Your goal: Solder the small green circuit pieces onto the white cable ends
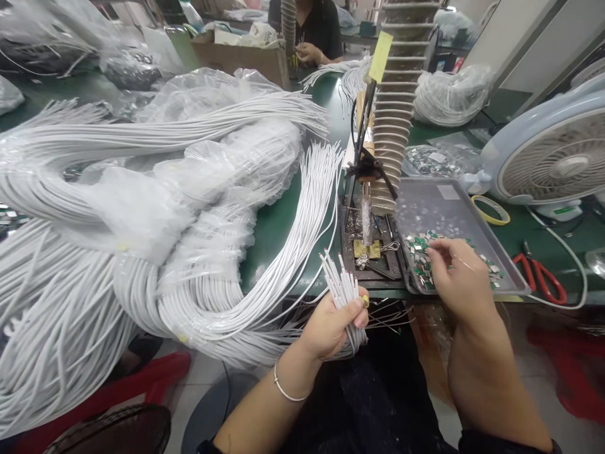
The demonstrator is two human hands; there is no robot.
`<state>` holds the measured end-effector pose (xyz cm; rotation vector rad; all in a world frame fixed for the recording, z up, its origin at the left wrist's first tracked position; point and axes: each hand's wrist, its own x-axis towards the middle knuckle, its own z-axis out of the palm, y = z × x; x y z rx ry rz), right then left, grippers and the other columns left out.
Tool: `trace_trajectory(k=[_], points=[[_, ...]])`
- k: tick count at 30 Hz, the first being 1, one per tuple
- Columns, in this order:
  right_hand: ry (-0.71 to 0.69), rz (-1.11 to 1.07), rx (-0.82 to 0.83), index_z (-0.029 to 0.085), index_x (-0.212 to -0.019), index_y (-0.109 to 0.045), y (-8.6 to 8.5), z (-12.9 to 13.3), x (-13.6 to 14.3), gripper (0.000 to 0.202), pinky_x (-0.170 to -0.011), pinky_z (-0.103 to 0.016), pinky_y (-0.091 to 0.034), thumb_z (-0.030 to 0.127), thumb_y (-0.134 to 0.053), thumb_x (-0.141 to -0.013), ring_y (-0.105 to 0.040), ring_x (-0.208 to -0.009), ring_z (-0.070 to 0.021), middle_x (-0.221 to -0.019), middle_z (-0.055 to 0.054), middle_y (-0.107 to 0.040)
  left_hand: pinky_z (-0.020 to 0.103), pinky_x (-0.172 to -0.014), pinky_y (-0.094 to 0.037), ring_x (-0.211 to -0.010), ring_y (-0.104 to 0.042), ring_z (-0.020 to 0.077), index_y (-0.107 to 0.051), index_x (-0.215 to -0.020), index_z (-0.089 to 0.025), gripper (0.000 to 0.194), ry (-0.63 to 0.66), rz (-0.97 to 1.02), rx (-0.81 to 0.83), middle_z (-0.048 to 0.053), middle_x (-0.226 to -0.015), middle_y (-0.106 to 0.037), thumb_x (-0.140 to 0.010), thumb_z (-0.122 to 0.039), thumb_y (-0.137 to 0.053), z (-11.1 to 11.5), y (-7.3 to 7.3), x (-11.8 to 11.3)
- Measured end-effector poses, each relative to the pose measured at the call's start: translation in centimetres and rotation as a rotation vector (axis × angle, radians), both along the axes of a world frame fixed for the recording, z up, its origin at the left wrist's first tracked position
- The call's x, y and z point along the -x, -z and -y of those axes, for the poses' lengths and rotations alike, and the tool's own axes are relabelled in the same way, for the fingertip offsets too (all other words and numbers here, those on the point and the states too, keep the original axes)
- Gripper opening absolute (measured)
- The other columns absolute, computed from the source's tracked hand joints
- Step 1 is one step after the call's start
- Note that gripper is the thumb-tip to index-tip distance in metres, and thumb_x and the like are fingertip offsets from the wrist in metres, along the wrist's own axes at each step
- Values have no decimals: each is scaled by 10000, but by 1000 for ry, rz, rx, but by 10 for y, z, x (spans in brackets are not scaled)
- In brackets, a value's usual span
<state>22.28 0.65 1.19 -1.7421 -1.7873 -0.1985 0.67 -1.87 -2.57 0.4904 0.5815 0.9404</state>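
Note:
My left hand point(336, 323) is wrapped round a bundle of white cables point(341, 287). Their cut ends point up, and small reddish wire tips show on some. From there the cables point(283, 265) sweep left over the green table edge. My right hand point(460, 277) reaches into a grey metal tray point(460, 217), over a pile of small green circuit boards point(418, 255). Its thumb and fingers are pinched together at the pile; what lies between them is hidden. Between the hands, farther back, a soldering iron point(366, 217) is mounted upright above a yellowish pad point(366, 249).
A ribbed hose point(399, 101) hangs beside the iron. On the right are a fan point(567, 157), a yellow tape roll point(491, 210) and red-handled pliers point(543, 277). Plastic-wrapped cable coils point(155, 202) crowd the left. A person point(309, 38) works across the table.

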Motion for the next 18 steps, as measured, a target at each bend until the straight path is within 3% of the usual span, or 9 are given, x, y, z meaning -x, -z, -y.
trace_trajectory(k=[8, 13, 18], points=[[-133, -182, -135, 218, -835, -560, -3, 24, 32, 66, -639, -284, -461, 205, -500, -860, -558, -688, -149, -740, -11, -572, 220, -444, -166, -391, -239, 27, -560, -761, -132, 309, -50, -203, 4, -110, -428, -319, -670, -371, -733, -1, -8, -2], [-327, -312, -134, 209, -859, -551, -2, 31, 52, 103, -661, -296, -480, 116, -512, -838, -565, -718, -147, -772, -16, -572, 226, -449, -165, -407, -242, 37, -596, -798, -116, 366, -79, -227, -28, -103, -430, -316, -697, -453, -698, -2, -8, -4], [-366, -421, -74, 204, -894, -561, 9, 33, 66, 140, -644, -293, -518, 87, -536, -820, -587, -728, -144, -835, -31, -580, 221, -452, -174, -409, -243, 43, -578, -809, -133, 327, -129, -204, -35, -105, -423, -317, -750, -446, -651, -4, -11, -6]])
